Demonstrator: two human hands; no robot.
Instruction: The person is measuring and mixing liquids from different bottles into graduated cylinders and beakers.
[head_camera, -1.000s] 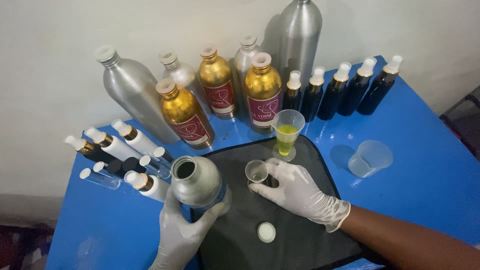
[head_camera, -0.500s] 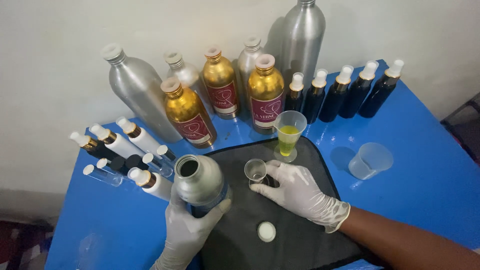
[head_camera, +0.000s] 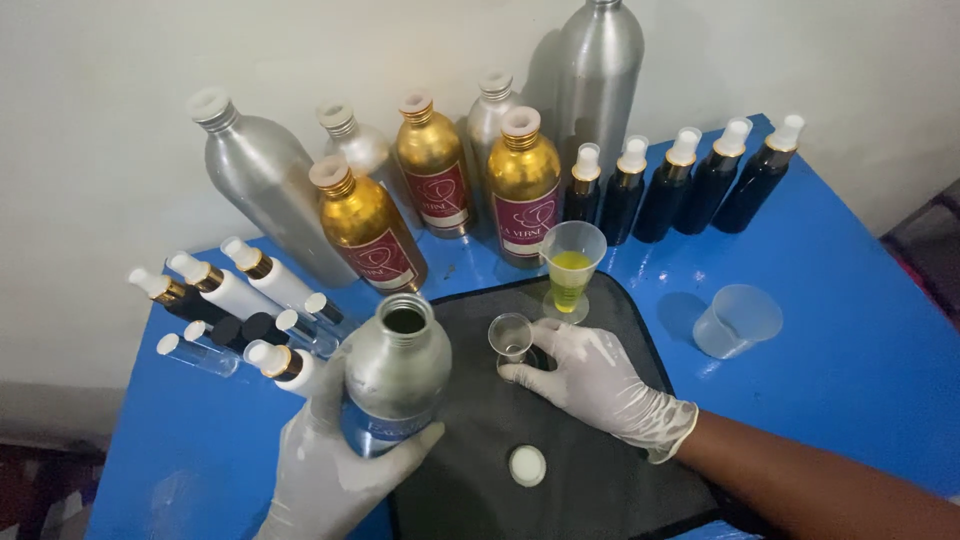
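Gloved left hand (head_camera: 335, 470), low in the frame and cut off by the bottom edge, wraps an open silver aluminium bottle (head_camera: 395, 370) held upright at the black mat's (head_camera: 590, 490) left edge. Gloved right hand (head_camera: 600, 380), at centre, pinches a small clear funnel (head_camera: 512, 335); what lies under it is hidden. Bare mat surrounds a white round cap (head_camera: 527, 465). Beyond, a clear measuring cup (head_camera: 571, 265) holds yellow-green liquid. An empty clear plastic cup (head_camera: 737, 320) sits on open blue table (head_camera: 850, 290) right.
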